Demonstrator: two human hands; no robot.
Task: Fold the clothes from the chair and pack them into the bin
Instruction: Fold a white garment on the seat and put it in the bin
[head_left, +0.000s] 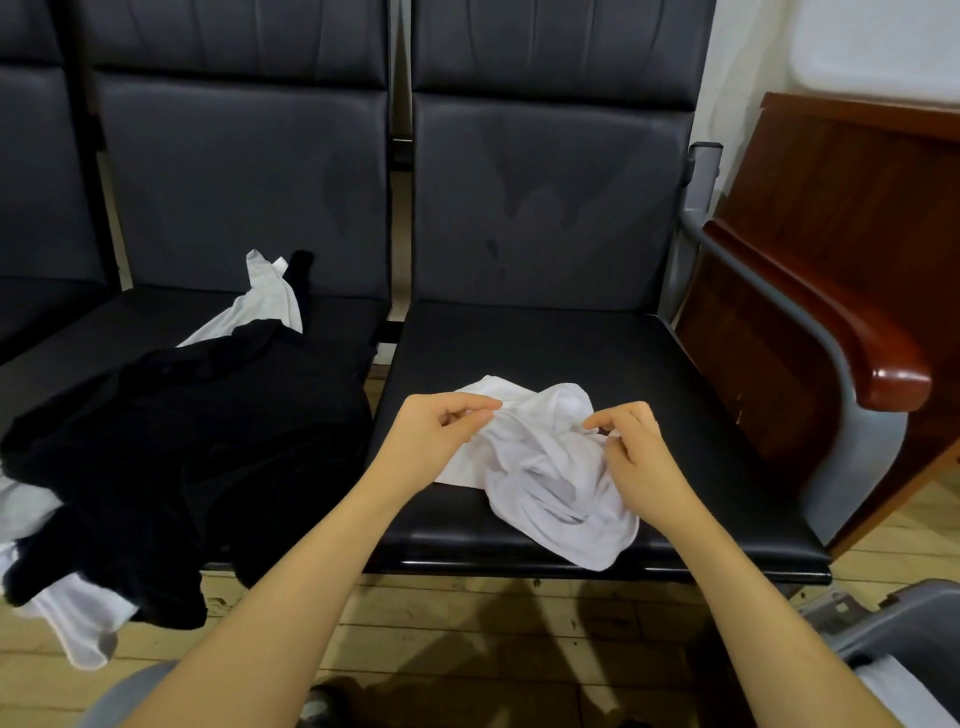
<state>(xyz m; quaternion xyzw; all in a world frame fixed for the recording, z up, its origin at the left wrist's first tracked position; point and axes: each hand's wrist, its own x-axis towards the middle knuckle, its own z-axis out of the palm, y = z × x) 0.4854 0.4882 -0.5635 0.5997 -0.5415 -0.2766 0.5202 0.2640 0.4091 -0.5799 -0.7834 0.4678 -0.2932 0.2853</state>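
Both grips are at work on 1 crumpled white garment (545, 467) lying on the near half of the right-hand chair seat (675, 395). The left hand (439, 434) pinches a fold of the cloth at its upper left edge between thumb and fingertips; the right hand (636, 452) has its fingers curled into the bunched cloth on the opposite side, pinching a ridge there.

This looks like the start of a fold: the garment is still a heap, not spread flat. The next move probably calls for the 2 grips to draw apart, find a hem or shoulder line, and lay the piece smooth on the seat before any crease is made.

Below and to the right of the right grip, a grey bin (904, 618) shows only its corner, with something white (904, 696) inside; whether that is folded clothing I cannot tell.

Left of the left grip, and farther off, a black garment (182, 457) lies heaped over white pieces (78, 618) on the neighbouring seat, hanging over its front edge, not yet folded.
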